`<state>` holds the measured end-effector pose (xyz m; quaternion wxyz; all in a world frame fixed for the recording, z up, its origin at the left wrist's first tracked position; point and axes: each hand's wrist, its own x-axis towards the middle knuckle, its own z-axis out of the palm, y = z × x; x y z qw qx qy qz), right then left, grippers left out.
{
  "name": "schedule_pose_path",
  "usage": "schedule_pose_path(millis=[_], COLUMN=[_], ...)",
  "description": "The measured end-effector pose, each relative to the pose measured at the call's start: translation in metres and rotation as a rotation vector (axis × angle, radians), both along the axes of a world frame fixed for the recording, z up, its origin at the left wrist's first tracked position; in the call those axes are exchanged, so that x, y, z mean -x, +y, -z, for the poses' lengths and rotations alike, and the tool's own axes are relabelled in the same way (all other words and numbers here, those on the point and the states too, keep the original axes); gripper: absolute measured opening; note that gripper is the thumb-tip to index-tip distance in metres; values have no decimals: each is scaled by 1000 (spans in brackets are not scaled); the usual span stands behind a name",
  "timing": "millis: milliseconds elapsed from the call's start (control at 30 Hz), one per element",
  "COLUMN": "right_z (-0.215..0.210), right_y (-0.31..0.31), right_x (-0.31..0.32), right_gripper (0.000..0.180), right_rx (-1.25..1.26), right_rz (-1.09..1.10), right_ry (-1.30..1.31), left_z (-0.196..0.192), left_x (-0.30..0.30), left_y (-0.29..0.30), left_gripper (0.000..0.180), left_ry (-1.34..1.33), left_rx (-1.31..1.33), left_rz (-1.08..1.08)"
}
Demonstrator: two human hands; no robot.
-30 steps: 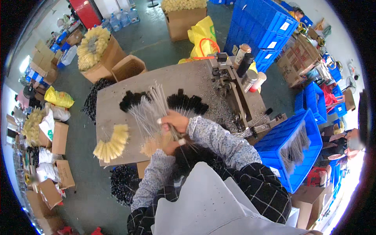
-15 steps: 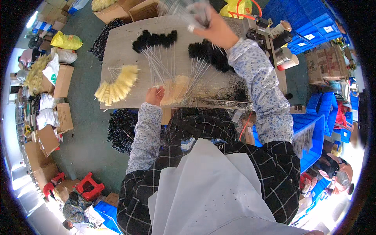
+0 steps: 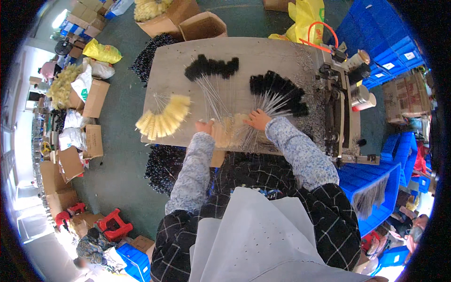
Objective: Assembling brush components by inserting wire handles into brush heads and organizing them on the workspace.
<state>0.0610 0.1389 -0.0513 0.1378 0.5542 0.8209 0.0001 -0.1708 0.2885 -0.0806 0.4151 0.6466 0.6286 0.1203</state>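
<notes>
Black-bristled brushes on thin wire stems lie on the table in two fanned groups. The left black brushes (image 3: 213, 68) have stems running down toward my left hand (image 3: 204, 126). That hand is closed, fingers bent and thumb beside them, at the stems' lower ends; what it pinches is too small to make out. Over the stems of the right black brushes (image 3: 280, 91) rests my right hand (image 3: 257, 119), its fingers spread and touching the wires. Pale yellow brushes (image 3: 164, 117) form a fan at the table's left.
The table (image 3: 169, 58) carries a metal machine (image 3: 336, 103) along its right side, with metal scraps beside it. Bundles of dark brushes (image 3: 164, 167) stand by the table's left edge. A blue crate (image 3: 376, 192) with wires is at right; cardboard boxes (image 3: 204, 27) stand beyond the far edge.
My right hand has come down from above the table's far side, where it held a blurred bunch of wires, to the right brushes' stems. My left hand stays near the front edge. The view has shifted.
</notes>
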Motion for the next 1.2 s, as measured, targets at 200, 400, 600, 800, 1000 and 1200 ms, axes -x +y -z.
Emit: schedule_pose_path(millis=[200, 400, 600, 800, 1000, 1200], right_z=[-38, -19, -57, -21, -39, -51], right_y=[24, 13, 11, 36, 63, 55], right_x=[21, 19, 8, -8, -14, -9], right_gripper=[46, 55, 60, 52, 61, 85], right_rx=[179, 330, 354, 254, 233, 263], right_rz=[-68, -89, -316, -424, -351, -320], right_ry=[24, -61, -93, -107, -360, -337], left_z=[-50, -54, -43, -23, -27, -33], left_x=[-53, -109, -100, -69, -57, -38], left_y=[23, 3, 9, 27, 30, 28], left_gripper=[108, 112, 105, 90, 84, 83], left_ry=[402, 621, 544, 417, 508, 409], left_rx=[30, -7, -67, -140, 46, 115], left_rz=[-68, 161, 134, 100, 162, 232])
